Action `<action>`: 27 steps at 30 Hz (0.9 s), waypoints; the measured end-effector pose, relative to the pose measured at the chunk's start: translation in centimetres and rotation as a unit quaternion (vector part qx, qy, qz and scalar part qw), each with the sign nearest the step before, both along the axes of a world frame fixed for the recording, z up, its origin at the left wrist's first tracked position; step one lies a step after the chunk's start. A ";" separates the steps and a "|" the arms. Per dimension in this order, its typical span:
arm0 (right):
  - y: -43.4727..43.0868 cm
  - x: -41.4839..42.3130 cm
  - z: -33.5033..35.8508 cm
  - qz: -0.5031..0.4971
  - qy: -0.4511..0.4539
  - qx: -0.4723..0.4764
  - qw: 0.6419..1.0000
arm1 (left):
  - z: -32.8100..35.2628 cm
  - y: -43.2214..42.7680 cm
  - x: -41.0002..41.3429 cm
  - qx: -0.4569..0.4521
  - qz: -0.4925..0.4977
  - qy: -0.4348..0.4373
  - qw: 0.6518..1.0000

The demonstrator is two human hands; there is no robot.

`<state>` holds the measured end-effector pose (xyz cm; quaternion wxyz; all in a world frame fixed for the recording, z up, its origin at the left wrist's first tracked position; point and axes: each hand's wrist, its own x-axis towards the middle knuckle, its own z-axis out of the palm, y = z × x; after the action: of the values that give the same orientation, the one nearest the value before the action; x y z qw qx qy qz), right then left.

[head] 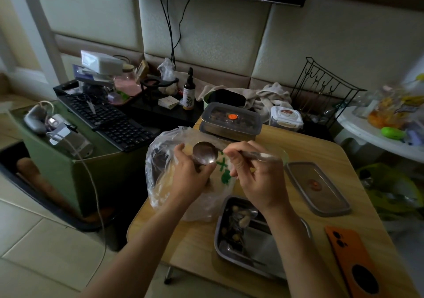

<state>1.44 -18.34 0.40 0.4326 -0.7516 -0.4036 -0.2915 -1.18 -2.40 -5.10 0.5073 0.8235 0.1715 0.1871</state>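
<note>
My right hand (257, 178) grips the handle of a metal spoon (205, 152), held level above a clear plastic bag (160, 160) with green print. My left hand (191, 171) has its fingers curled round the underside of the spoon's bowl, thumb at its edge. Both hands hover over the bag on a small wooden table (321, 160). Below my right wrist sits an open steel container (241, 247) with food scraps at its far end.
A grey lid (317, 191) lies to the right and an orange phone (353, 263) near the front corner. A closed steel container (230, 119) stands at the table's back. A keyboard (110, 120) rests on a green box at left. A white side table (376, 134) holds clutter at right.
</note>
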 end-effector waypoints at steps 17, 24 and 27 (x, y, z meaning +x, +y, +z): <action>0.2 0.6 -1.9 -0.192 0.173 0.080 0.963 | 2.6 3.1 -2.5 0.034 0.168 -0.103 0.980; 2.2 0.3 -2.2 -0.194 0.062 -0.035 0.978 | 0.3 5.7 -2.6 0.002 0.164 0.073 0.984; 2.8 0.2 -2.4 -0.213 0.035 -0.058 0.975 | 0.2 5.4 -2.6 -0.081 0.127 0.039 0.988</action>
<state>1.69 -15.54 -1.98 0.3297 -0.8540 -0.2354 -0.3264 -3.77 3.04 -4.91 0.5378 0.7579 0.3089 0.2026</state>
